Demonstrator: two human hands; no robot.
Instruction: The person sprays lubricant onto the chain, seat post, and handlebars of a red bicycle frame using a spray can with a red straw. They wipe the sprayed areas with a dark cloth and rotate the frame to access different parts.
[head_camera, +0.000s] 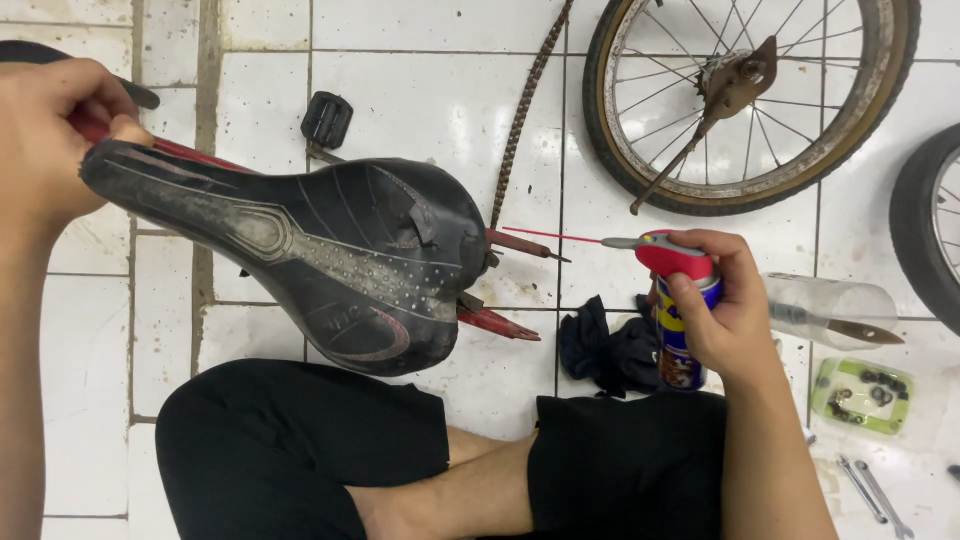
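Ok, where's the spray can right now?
In the head view the spray can is right of centre, upright in the right hand, its thin red straw pointing left toward the black bicycle saddle, with a dark rag on the floor beside it.

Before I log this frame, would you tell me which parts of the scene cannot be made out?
Head view, all items:
- Red frame: mostly hidden beneath the black saddle.
- Left hand: what it grips is hidden by its own fingers and the saddle nose.
- Spray can: body largely covered by the right hand.
- Second wheel: cut off by the right edge.
- Green tray: contents too small to identify.
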